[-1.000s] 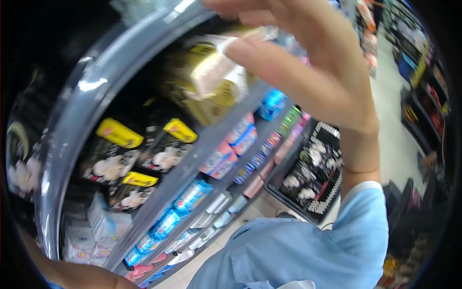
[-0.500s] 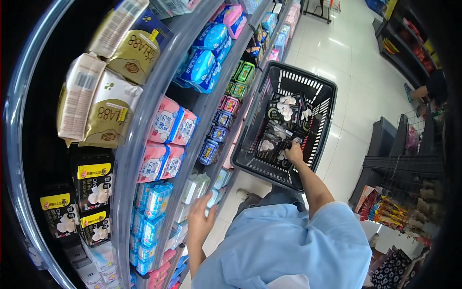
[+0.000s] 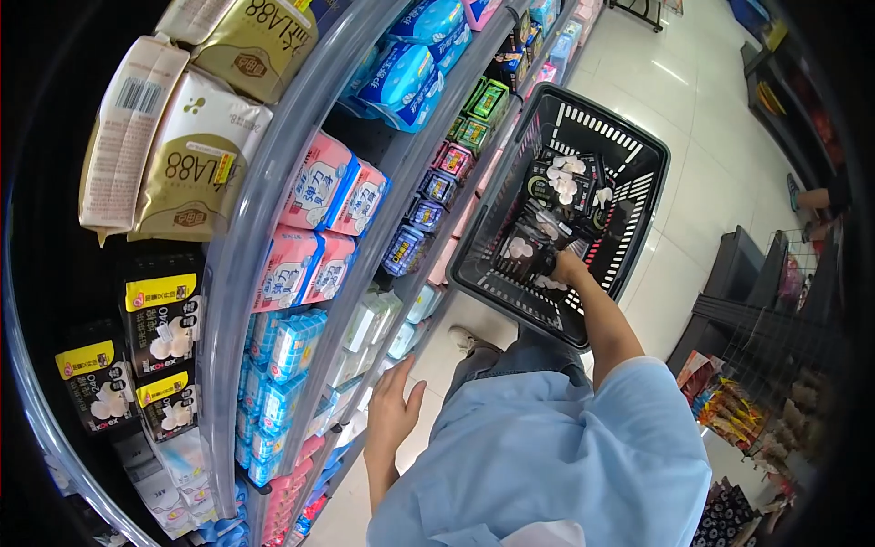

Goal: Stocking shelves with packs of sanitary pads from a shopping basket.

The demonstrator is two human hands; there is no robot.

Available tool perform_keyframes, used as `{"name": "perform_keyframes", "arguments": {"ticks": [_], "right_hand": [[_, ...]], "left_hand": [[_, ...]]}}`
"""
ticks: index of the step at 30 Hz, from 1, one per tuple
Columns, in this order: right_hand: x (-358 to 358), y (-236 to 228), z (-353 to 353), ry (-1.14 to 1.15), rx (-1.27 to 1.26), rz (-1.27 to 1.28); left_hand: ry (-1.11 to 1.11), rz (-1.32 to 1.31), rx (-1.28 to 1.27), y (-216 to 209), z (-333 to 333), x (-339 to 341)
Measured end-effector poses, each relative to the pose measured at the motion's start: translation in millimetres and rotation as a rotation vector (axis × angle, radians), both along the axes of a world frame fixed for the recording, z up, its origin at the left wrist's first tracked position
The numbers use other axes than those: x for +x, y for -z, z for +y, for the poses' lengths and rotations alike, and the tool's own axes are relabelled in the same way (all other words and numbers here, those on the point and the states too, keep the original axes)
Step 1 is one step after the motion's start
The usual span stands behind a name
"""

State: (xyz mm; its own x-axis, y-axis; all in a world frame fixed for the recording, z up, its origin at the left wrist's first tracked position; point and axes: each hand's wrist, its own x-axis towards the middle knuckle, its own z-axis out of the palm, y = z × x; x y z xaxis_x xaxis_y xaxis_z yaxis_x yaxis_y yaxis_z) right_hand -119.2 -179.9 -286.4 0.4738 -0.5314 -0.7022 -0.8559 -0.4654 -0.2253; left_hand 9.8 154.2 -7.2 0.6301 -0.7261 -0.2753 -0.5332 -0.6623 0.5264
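Two bare hands are in view, both belonging to the person in the light blue shirt (image 3: 547,447). The right hand (image 3: 569,268) reaches down into a black basket (image 3: 508,202), at the near end of the black packs (image 3: 565,182) printed with white fluffy shapes, which lie jumbled inside it. Its fingers bend over dark wrapping and blend into it, so I cannot tell whether they are grasping a pack or only touching one. The left hand (image 3: 392,417) hangs beside the lower shelving, its fingers released and loosely extended, the thumb apart from them; the fingertips show near some pale boxes (image 3: 407,335). The basket sits in front of the person's dark trousers (image 3: 517,360), with a light-coloured shoe (image 3: 467,341) near it above the pale tiled floor (image 3: 702,178). Along the left, tiered shelves (image 3: 239,196) carry gold-and-white packs (image 3: 187,169) beside black boxes with yellow labels (image 3: 162,333). On the next tier are bright blue packs (image 3: 398,87), stacked pink packs (image 3: 317,178) and light blue checked packs (image 3: 290,351); past them runs a row of small packets (image 3: 425,215) in green, pink and dark blue. To the right, dark shelving (image 3: 732,269) stands well apart from the basket, with colourful packets (image 3: 732,410) near it.
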Motion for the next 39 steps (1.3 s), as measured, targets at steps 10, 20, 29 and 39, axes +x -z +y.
{"name": "perform_keyframes", "arguments": {"ticks": [10,20,29,39], "right_hand": [[4,-167,-27,0.146,0.464,-0.707],[52,-289,40,-0.228,0.837,-1.082],[45,-49,-17,0.817,0.059,-0.676],[43,74,62,1.043,0.221,-0.567]], "left_hand": [[0.078,0.034,-0.176,-2,-27,7],[-0.108,0.490,-0.263,-14,-66,3],[-0.547,0.860,-0.657,14,-32,2],[-0.804,0.926,-0.714,11,-20,-8]]}}
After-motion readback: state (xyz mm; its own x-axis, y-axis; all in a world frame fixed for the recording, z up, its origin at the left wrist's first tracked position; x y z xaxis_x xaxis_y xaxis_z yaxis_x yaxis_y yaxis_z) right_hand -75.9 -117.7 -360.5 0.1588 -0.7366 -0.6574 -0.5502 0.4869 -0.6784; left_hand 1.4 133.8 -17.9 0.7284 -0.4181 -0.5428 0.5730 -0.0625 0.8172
